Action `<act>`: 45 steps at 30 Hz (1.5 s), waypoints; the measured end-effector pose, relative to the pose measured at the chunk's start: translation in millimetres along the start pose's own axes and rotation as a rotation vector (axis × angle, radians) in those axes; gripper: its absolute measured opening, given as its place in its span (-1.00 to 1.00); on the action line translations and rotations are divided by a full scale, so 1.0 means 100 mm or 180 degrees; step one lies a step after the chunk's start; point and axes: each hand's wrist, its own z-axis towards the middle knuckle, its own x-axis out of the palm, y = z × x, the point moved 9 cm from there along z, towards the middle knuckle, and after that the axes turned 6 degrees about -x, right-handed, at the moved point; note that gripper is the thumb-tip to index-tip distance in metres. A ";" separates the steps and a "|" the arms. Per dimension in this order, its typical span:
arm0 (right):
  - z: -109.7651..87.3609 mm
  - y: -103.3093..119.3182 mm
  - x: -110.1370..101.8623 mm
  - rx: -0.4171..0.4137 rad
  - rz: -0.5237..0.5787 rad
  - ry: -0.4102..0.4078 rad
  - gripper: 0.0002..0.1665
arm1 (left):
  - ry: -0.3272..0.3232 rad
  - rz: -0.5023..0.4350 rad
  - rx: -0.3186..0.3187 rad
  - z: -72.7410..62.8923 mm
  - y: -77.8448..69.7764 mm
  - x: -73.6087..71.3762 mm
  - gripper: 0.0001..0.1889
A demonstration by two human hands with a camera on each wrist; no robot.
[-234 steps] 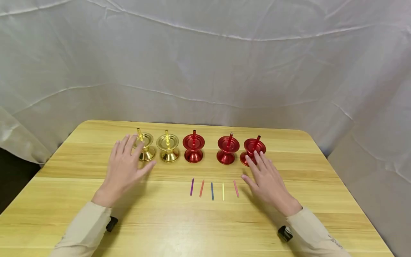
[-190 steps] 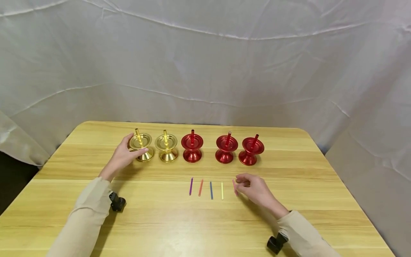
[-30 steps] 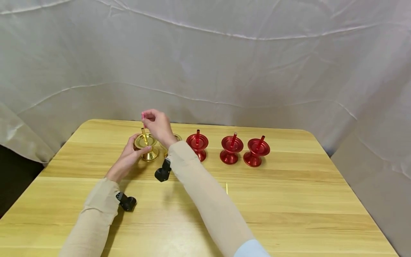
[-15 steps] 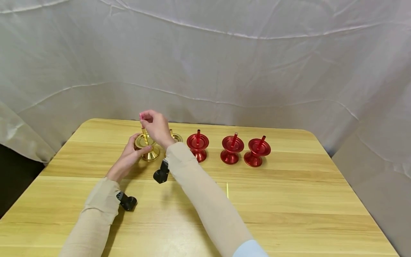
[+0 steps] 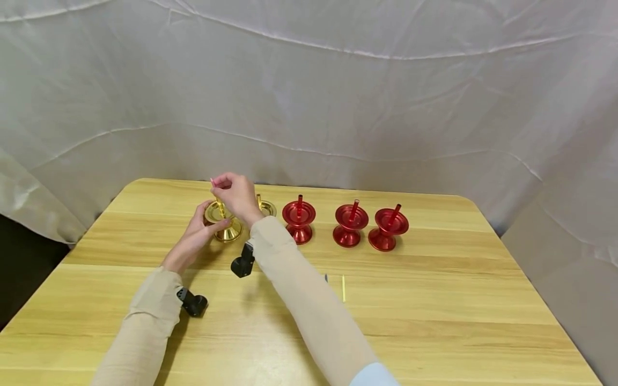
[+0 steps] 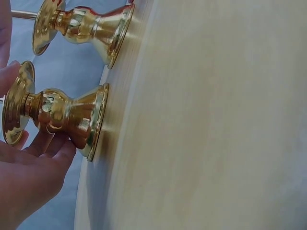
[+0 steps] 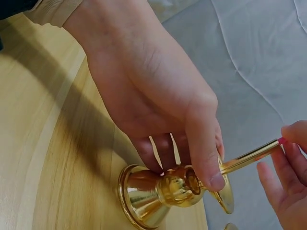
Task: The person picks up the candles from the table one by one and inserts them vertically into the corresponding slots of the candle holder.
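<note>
The leftmost gold candle holder (image 5: 229, 232) stands upright on the table. My left hand (image 5: 195, 236) grips it, thumb on the near side and fingers round behind the dish. Above it, my right hand (image 5: 237, 196) pinches a small pink candle (image 5: 212, 183) between thumb and fingertips. In the right wrist view, a little of the pink candle (image 7: 281, 141) shows at the mouth of the gold tube (image 7: 252, 156). How deep its lower end sits inside cannot be seen. A second gold holder (image 6: 91, 28) stands beside the first, partly behind my right hand in the head view.
Three red candle holders (image 5: 299, 214) continue the row to the right. A yellow candle (image 5: 344, 289) lies in front of them. Beside it, the tip of a blue candle (image 5: 326, 278) shows past my right sleeve. A pale curtain hangs behind the table (image 5: 434, 300).
My right hand took the pink candle from the table and carried it left to the gold holder. Over the last second the candle has sunk lower at the tube. My left hand now grips that holder.
</note>
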 end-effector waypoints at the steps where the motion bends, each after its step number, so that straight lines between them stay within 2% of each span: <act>1: 0.00 0.00 0.00 0.0001 -0.0014 0.0001 -0.91 | -0.0004 -0.0005 0.0007 0.00 0.00 0.00 -0.17; 11: -0.02 -0.02 -0.04 0.0083 -0.0092 -0.0002 -0.93 | 0.0010 0.0000 0.0003 0.02 0.00 0.00 -0.17; 17: -0.04 -0.04 -0.07 0.0200 -0.0001 0.0025 -0.78 | 0.0034 0.0008 0.0004 0.04 0.01 0.02 -0.15; 22: -0.01 0.07 -0.11 0.0162 0.0042 0.0012 -0.62 | -0.0005 -0.0029 0.0009 0.04 0.01 -0.02 -0.15; 27: 0.03 0.23 -0.17 0.0067 -0.0032 0.0109 -0.60 | 0.0011 -0.0066 -0.0005 0.01 0.02 -0.04 -0.17; 32: 0.11 0.45 -0.38 -0.0136 -0.0220 0.0269 -0.64 | -0.0005 -0.0041 -0.0008 0.01 0.02 -0.05 -0.14; 38: 0.18 0.67 -0.80 -0.0425 -0.0497 0.0316 -0.67 | -0.0058 0.0074 -0.0042 0.01 0.00 -0.10 -0.11; 42: 0.13 0.69 -1.02 -0.0465 -0.0673 0.0344 -0.64 | -0.0069 0.0106 -0.0073 0.01 0.01 -0.11 -0.11; 45: 0.04 0.65 -1.11 -0.0461 -0.0728 0.0467 -0.61 | -0.0101 0.0125 -0.0104 0.00 0.02 -0.12 -0.11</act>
